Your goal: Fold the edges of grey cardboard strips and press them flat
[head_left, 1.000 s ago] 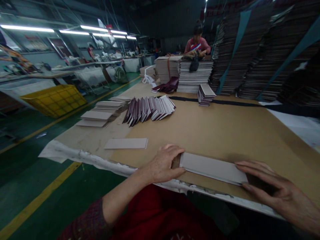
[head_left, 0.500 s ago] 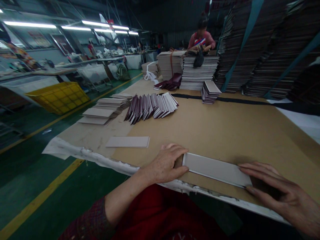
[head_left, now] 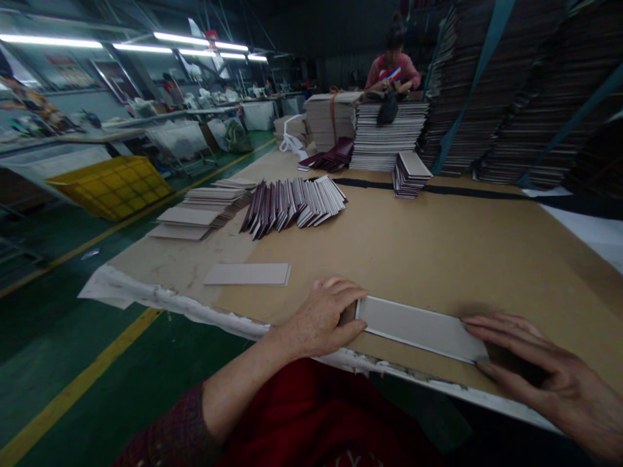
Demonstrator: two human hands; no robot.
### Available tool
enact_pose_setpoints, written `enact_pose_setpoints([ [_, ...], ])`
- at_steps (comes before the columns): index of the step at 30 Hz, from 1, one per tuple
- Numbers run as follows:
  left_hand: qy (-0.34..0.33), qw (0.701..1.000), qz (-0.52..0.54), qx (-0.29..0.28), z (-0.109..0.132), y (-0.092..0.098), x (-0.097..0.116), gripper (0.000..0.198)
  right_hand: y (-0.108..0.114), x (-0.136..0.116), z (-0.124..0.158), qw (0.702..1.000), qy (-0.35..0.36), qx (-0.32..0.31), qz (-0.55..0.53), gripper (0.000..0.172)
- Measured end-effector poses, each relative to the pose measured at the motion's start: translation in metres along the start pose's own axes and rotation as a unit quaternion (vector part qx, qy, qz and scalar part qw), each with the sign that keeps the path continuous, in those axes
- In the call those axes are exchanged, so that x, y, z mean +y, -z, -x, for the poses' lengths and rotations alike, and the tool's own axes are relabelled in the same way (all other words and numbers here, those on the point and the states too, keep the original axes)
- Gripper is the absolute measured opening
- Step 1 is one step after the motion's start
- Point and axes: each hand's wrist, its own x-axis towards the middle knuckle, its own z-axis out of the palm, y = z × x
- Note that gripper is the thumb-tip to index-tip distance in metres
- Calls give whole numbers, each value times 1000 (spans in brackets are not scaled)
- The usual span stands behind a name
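1. A pale rectangular panel [head_left: 421, 329] with a lighter border lies on the tan tabletop [head_left: 452, 253], close to its near edge, between a worker's two bare hands. Clock directions here are read from that panel.

2. At 9 o'clock, the left hand [head_left: 324, 318] takes the panel's end across its width, thumb at the near corner, fingertips at the far one; the fingers are bent and pressed side by side.

3. Between 3 and 4 o'clock, the right hand [head_left: 540, 370] pinches the opposite end the same way, its fingers long and nearly straight over the far corner, the thumb at the near edge.

4. Between 9 and 10 o'clock, just past the left hand, a plain grey board [head_left: 247, 274] rests flat (a sliver of another edge shows at its right side).

5. At 10 o'clock, a row of leaning maroon-and-white pieces [head_left: 294, 204] fans out beside overlapping grey boards [head_left: 195, 217].

6. At 12 o'clock, a small stack [head_left: 411, 174] sits near a black strip [head_left: 467, 191]; beyond it, a co-worker [head_left: 393, 74] in a pink top bends over a tall white-edged pile [head_left: 388, 139].

7. At 1 o'clock, dark stacks [head_left: 530, 110] rise, bound with teal straps [head_left: 477, 78].
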Motion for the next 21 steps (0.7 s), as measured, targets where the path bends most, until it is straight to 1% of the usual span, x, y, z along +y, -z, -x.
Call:
enact_pose_setpoints([
  [8,2,1000,-3,-8,0,1,1,41,0,-2,1,1000,-7,-3,-5,40],
  [13,1,1000,-11,-7,0,1,1,35,4,-12,-7,1000,2,10,-10,34],
  [17,0,1000,-13,-10,-1,2,2,31,8,-19,-12,1000,-6,-3,-27,31],
  [21,-4,1000,-24,-12,-2,1,-2,31,11,-23,-14,998,-25,-16,-50,32],
])
